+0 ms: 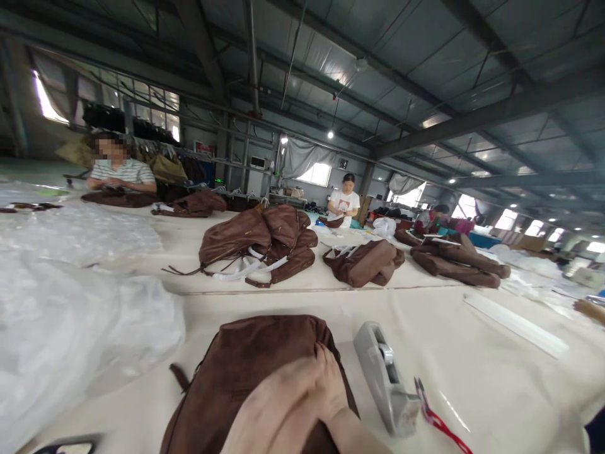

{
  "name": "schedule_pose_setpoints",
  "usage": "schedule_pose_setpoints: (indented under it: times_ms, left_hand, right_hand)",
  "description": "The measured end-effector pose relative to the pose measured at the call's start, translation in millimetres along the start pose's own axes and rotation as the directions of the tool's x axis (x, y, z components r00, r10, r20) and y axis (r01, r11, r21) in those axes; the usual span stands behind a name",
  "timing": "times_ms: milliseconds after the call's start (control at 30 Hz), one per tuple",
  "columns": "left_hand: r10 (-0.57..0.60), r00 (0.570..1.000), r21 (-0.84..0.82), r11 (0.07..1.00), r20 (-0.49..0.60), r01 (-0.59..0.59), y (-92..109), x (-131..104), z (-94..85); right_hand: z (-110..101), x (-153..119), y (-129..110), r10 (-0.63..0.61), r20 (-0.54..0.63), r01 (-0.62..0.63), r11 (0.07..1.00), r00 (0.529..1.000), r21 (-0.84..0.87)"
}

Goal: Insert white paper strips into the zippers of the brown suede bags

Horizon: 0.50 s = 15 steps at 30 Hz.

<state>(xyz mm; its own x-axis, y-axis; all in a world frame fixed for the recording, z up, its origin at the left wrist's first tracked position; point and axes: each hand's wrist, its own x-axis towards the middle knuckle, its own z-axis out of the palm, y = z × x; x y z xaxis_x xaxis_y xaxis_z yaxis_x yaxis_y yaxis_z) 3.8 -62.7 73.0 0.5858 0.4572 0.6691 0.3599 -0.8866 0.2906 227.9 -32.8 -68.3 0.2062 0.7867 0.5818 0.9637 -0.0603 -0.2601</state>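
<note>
A brown leather-look bag (pixel 255 343) lies on the table right in front of me. My left hand (pixel 276 403) reaches across its front, blurred, with the fingers stretched toward the right side. Close against it, my right hand (pixel 333 381) rests along the bag's right edge, fingers extended and lying flat. The two hands overlap, so part of the fingertips is hidden. Just right of the bag stands a grey tape dispenser (pixel 380 372). Beyond it lie pliers with red handles (pixel 437 419).
Clear plastic bags (pixel 85 334) cover the table's left side. Piles of brown bags (pixel 246 236) lie across the far side, with more bags (pixel 363 261) to the right. A white strip (pixel 515 325) is at right. Co-workers (pixel 344 202) sit or stand beyond.
</note>
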Motion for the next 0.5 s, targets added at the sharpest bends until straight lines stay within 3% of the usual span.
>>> schedule_pose_setpoints:
  times_ms: [100,233,400,500]
  left_hand:
    - [-0.042,0.985,0.087,0.996,0.166,0.028,-40,18,21.7]
    - [-0.202,0.926,0.160,0.975,0.318,0.157,-87,9,48.0]
    - [-0.248,0.911,0.136,0.967,0.330,0.213,-100,-2,55.0]
    - [-0.260,0.908,0.140,0.964,0.328,0.226,-103,0,56.8]
  right_hand:
    - [-7,8,1,0.021,0.075,-0.022,1.000,0.997,0.017]
    - [-22,53,24,0.228,0.164,-0.230,0.973,0.960,-0.006]
    - [-17,130,81,0.438,0.086,-0.427,0.896,0.895,-0.125]
    - [4,151,108,0.512,0.112,-0.492,0.855,0.852,-0.165]
